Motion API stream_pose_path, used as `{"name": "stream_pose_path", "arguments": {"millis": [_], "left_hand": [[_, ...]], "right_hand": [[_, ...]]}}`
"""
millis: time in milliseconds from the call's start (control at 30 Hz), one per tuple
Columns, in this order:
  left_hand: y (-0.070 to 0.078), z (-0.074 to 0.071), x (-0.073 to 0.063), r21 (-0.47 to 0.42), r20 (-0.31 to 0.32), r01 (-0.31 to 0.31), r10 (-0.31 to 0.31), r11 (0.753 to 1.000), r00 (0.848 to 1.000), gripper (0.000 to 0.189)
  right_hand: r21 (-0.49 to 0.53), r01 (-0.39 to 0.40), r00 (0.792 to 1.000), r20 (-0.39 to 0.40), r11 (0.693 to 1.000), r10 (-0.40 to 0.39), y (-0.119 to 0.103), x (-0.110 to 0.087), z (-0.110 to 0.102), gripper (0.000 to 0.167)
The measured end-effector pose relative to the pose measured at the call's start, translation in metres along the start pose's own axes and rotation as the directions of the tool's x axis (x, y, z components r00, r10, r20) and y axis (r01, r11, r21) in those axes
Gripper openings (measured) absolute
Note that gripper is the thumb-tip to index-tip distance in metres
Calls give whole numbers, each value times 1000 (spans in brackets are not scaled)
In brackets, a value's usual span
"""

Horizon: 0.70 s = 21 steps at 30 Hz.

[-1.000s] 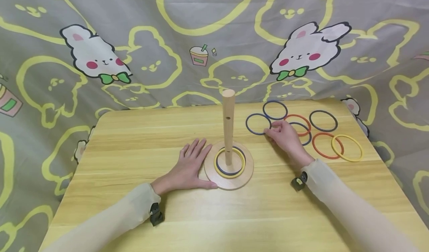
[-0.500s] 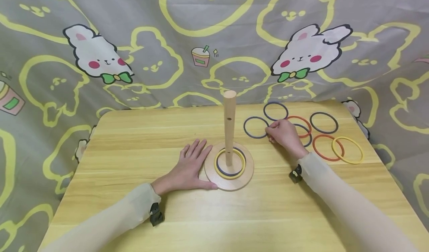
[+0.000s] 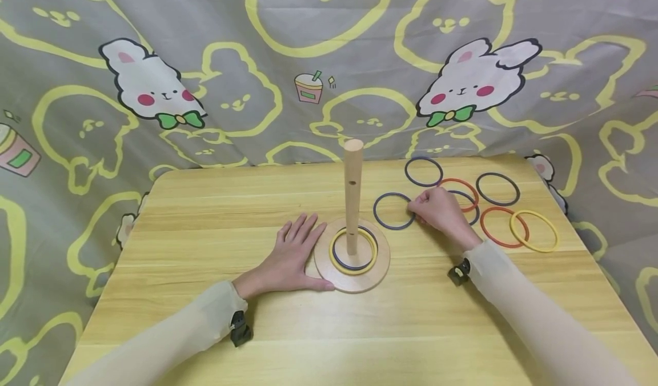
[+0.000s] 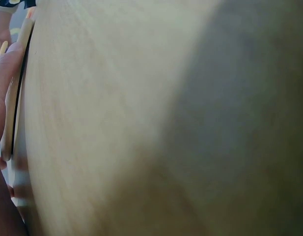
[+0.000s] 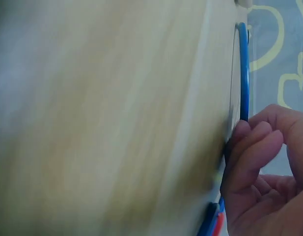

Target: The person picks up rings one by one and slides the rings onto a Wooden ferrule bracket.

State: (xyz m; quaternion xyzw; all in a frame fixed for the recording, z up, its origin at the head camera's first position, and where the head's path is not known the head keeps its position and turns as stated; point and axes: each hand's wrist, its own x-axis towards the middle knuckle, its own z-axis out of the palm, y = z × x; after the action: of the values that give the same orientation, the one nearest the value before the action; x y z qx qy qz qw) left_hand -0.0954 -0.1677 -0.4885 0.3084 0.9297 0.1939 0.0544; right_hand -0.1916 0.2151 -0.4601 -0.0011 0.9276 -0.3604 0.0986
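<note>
My right hand (image 3: 439,210) pinches the right edge of a blue ring (image 3: 377,219) between thumb and fingers. In the right wrist view the same blue ring (image 5: 244,73) stands slightly off the wooden surface. My left hand (image 3: 290,257) lies with fingers spread against the left side of a round wooden base (image 3: 321,254), thumb at its front edge. From that base rises an upright wooden post (image 3: 352,192). Around the post's foot lie a yellow ring (image 3: 334,265) and a dark blue ring (image 3: 377,249). The left wrist view shows the thumb (image 4: 6,69) on the base's edge.
On the wooden table (image 3: 205,214), right of the post, lie a blue ring (image 3: 406,173), a dark ring (image 3: 518,189), a red ring (image 3: 483,229) overlapped by a yellow ring (image 3: 557,240), and another red ring (image 3: 475,189) over a blue one. A patterned curtain (image 3: 360,43) hangs behind.
My right hand has drawn the pinched blue ring from beside the back blue ring toward the front and slightly left. The left hand has stayed at the base.
</note>
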Motion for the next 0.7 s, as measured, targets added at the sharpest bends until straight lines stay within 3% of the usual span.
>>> {"name": "stream_pose_path", "arguments": {"millis": [233,500,700], "left_hand": [[0,0,0,1,3,4,-4,1000,1000,133],[0,-2,0,1,2,4,-4,1000,1000,133],[2,-3,0,-7,4,-3,3,1000,1000,132]], "right_hand": [[27,69,998,9,997,-69,-2,-11,-2,19],[250,127,988,51,960,-144,6,-21,-5,28],[382,103,992,28,918,-123,9,-34,-13,34]]}}
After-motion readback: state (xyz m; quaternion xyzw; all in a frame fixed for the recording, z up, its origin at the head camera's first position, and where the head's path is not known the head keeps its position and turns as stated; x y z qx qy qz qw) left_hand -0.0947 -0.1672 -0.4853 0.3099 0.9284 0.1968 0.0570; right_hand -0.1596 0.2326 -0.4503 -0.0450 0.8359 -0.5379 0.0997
